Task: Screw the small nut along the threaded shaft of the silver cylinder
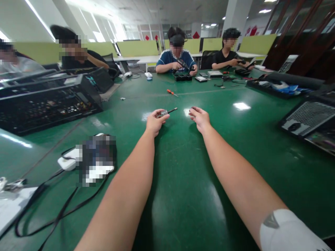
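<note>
My left hand (156, 122) is closed around a small tool with a silvery cylindrical body (164, 113). Its thin dark shaft (172, 110) points right, ending in a lighter tip; I cannot tell its exact kind. To the right, apart from that tip, my right hand (200, 118) has its fingers pinched together just above the table. Whatever they hold, if anything, is too small to make out. Beyond both hands lies a screwdriver (170, 92) with an orange and black handle, touched by neither hand.
A black computer case (47, 101) stands at left, with a lanyard (62, 212) nearer. At right is another case with a metal grille (311, 113). Across the green table (180, 164), a person (176, 57) works over a black part (183, 77); several others sit around.
</note>
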Tool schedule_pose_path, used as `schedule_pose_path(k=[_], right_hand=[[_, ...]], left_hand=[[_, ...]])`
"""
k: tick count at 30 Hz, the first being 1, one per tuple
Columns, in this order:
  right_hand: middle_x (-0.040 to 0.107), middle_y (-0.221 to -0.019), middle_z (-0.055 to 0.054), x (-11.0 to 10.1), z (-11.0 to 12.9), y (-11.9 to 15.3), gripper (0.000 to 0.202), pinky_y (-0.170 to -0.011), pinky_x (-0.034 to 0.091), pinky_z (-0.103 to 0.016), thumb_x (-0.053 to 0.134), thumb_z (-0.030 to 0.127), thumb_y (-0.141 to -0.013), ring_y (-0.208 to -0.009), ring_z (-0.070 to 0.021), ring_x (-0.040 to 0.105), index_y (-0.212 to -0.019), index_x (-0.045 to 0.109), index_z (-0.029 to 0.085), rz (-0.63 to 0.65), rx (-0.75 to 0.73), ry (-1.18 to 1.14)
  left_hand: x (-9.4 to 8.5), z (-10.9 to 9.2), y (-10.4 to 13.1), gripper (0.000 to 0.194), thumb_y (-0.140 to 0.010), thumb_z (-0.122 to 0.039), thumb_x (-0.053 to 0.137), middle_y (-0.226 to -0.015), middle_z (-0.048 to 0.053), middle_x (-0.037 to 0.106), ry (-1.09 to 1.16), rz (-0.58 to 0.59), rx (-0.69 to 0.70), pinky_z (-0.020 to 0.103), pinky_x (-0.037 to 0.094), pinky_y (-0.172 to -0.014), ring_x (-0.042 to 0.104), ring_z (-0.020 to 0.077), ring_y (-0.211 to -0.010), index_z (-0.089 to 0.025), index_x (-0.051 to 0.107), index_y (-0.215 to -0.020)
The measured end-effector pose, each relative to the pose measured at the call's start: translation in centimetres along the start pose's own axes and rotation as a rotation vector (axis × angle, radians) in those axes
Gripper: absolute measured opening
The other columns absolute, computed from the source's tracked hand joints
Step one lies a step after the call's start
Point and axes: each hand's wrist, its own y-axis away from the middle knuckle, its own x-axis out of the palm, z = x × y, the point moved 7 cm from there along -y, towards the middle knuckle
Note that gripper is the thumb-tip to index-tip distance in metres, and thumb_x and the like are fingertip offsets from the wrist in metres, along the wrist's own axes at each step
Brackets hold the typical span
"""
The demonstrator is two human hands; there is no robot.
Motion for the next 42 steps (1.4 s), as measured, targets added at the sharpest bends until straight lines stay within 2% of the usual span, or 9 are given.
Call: schedule_pose_path(k=[5,12,22,25,29,32,35,38,42], right_hand=[[0.075,-0.101,-0.006,2.6,-1.0,0.8,0.013,-0.073,0.055,-0.024,0.065,0.018,-0.088,-0.086,-0.0136,0.074,-0.101,0.063,0.019,0.123,0.060,-0.036],[0.075,-0.102,-0.004,2.8,-1.0,1.6,0.013,-0.076,0.056,-0.023,0.064,0.017,-0.091,-0.083,-0.0112,0.074,-0.104,0.061,0.019,0.185,0.068,0.004],[0.071,-0.074,-0.003,4.8,-0.9,3.2,0.020,-0.070,0.053,-0.028,0.080,0.025,-0.078,-0.065,-0.0138,0.067,-0.090,0.069,0.015,0.347,0.035,0.183],[0.073,-0.085,-0.005,4.5,-0.5,3.5,0.032,-0.069,0.052,-0.027,0.079,0.035,-0.078,-0.073,-0.0156,0.068,-0.102,0.068,0.017,0.350,0.028,0.180],[0.072,-0.104,-0.007,2.3,0.4,4.4,0.050,-0.067,0.050,-0.025,0.075,0.048,-0.079,-0.089,-0.0179,0.068,-0.118,0.060,0.021,0.262,0.016,0.135],[0.069,-0.106,-0.006,0.0,1.1,7.0,0.050,-0.065,0.048,-0.024,0.071,0.054,-0.078,-0.093,-0.0182,0.066,-0.115,0.059,0.022,0.191,0.016,0.104],[0.069,-0.101,-0.005,-2.0,2.2,11.4,0.046,-0.064,0.048,-0.025,0.068,0.056,-0.078,-0.091,-0.0189,0.066,-0.107,0.061,0.022,0.211,0.036,0.072],[0.069,-0.097,-0.005,-2.9,3.8,16.2,0.042,-0.065,0.050,-0.027,0.068,0.053,-0.079,-0.088,-0.0195,0.067,-0.107,0.064,0.022,0.353,0.082,0.009],[0.069,-0.087,-0.006,-1.9,7.0,21.9,0.041,-0.067,0.050,-0.031,0.060,0.056,-0.088,-0.076,-0.0194,0.067,-0.104,0.067,0.019,0.619,0.064,0.078]], left_hand=[[0.6,-0.2,0.3,0.050,-0.059,-0.033,0.087,-0.085,0.003,0.069,-0.063,0.058,0.026,0.021,0.041,-0.055,0.057,0.0123,-0.066,-0.017,0.068,-0.102],[2.1,-0.5,0.7,0.048,-0.058,-0.031,0.087,-0.089,0.005,0.073,-0.130,0.164,0.085,0.023,0.041,-0.057,0.058,0.0125,-0.064,-0.016,0.071,-0.101],[3.0,-0.9,1.1,0.052,-0.057,-0.034,0.088,-0.097,0.008,0.075,-0.081,0.257,0.118,0.030,0.051,-0.075,0.065,0.0163,-0.075,-0.015,0.073,-0.103],[3.1,-1.2,1.4,0.053,-0.059,-0.036,0.086,-0.098,0.007,0.074,-0.065,0.235,0.115,0.029,0.051,-0.074,0.066,0.0170,-0.078,-0.015,0.071,-0.105],[2.9,-1.4,2.7,0.049,-0.057,-0.034,0.087,-0.089,0.006,0.072,-0.086,0.171,0.088,0.027,0.047,-0.066,0.061,0.0152,-0.069,-0.015,0.072,-0.099],[2.9,-2.2,5.6,0.047,-0.055,-0.034,0.088,-0.085,0.005,0.071,-0.075,0.146,0.048,0.027,0.046,-0.063,0.060,0.0150,-0.066,-0.015,0.070,-0.095],[3.3,-3.6,10.5,0.046,-0.052,-0.032,0.091,-0.080,0.004,0.071,-0.015,0.203,-0.012,0.027,0.049,-0.065,0.062,0.0154,-0.066,-0.015,0.066,-0.087],[3.0,-5.4,16.4,0.045,-0.054,-0.033,0.091,-0.077,0.001,0.068,0.069,0.251,-0.063,0.025,0.050,-0.062,0.061,0.0138,-0.064,-0.017,0.058,-0.081],[1.6,-7.0,22.7,0.046,-0.056,-0.021,0.093,-0.080,-0.001,0.064,0.218,0.271,-0.187,0.021,0.049,-0.062,0.061,0.0114,-0.067,-0.018,0.057,-0.084]])
